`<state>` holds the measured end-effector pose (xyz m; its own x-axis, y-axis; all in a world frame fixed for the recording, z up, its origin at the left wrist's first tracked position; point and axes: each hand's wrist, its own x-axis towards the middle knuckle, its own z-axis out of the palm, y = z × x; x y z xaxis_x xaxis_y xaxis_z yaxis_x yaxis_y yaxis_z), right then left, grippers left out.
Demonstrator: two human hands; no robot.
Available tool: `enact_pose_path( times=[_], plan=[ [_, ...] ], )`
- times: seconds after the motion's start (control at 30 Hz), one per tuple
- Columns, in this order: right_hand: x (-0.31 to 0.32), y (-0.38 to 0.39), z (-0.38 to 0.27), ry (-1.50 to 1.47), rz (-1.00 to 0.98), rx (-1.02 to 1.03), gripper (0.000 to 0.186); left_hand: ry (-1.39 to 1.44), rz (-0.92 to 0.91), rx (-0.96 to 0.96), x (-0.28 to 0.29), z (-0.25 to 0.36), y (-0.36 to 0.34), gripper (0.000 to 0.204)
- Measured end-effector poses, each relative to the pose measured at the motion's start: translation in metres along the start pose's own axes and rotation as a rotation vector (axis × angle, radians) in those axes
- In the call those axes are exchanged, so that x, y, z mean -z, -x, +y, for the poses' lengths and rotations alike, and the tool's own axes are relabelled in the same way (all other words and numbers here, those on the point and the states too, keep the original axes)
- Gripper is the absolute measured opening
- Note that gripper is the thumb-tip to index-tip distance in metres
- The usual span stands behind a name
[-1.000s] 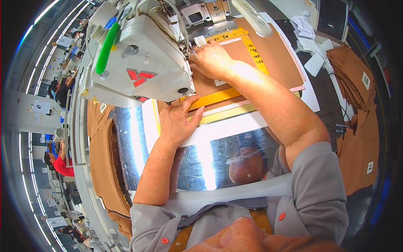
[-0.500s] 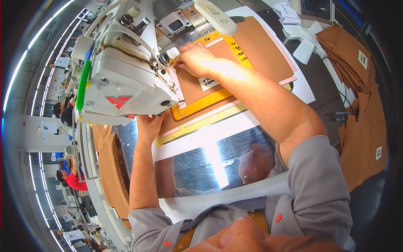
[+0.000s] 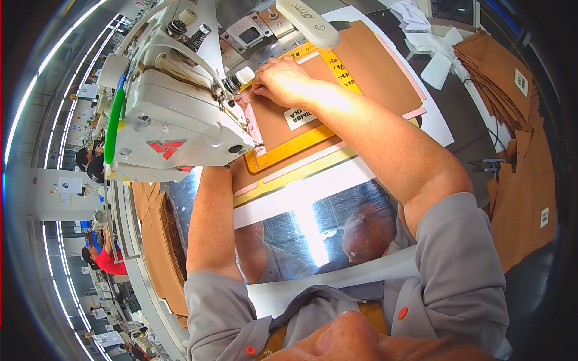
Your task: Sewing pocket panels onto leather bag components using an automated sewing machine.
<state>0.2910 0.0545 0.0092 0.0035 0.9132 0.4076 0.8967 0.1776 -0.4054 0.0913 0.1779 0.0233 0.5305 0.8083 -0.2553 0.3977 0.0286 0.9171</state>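
Since machine (image 3: 183, 123) hides left hand, can't tell its grip; right hand (image 3: 280, 79) curls over brown panel (image 3: 274, 125), hold unclear; an uneven tug could skew it.

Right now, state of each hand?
Left hand: hidden by the white sewing machine head; can't tell.
Right hand: fingers bent beside the white knob; whether holding anything, can't tell.

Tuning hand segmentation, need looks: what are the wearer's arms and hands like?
Grey sleeves ending near the elbows, a round red button near each. Forearms bare. Right hand ungloved, no watch visible. Left hand hidden behind the white machine.
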Motion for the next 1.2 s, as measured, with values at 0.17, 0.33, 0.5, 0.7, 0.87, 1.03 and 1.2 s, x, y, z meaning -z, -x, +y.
enact_pose_path(
  times=[0.17,0.33,0.5,0.7,0.87,1.03,1.2],
  plan=[
    [0.005,0.002,0.004,0.133,0.059,-0.085,0.021,-0.127,0.016,-0.128,-0.002,0.002,-0.012,0.023],
    [0.011,-0.002,-0.002,0.188,0.051,-0.126,0.026,-0.253,0.050,-0.254,-0.002,-0.005,-0.013,0.023],
    [0.008,0.002,0.004,0.182,0.054,-0.154,0.027,-0.376,0.049,-0.371,-0.008,-0.020,-0.007,0.022],
    [0.010,0.007,0.007,0.249,0.065,-0.165,0.028,-0.524,0.065,-0.528,-0.030,-0.024,-0.020,0.022],
    [0.009,-0.002,-0.002,0.295,0.075,-0.143,0.028,-0.423,0.285,-0.367,0.010,-0.059,-0.071,0.028],
    [0.005,0.000,0.004,0.306,0.095,-0.134,0.027,-0.474,0.256,-0.392,0.008,-0.058,-0.065,0.023],
    [0.004,0.001,0.005,0.267,0.099,-0.101,0.023,-0.577,0.213,-0.660,0.016,-0.048,-0.034,0.020]
  ],
)
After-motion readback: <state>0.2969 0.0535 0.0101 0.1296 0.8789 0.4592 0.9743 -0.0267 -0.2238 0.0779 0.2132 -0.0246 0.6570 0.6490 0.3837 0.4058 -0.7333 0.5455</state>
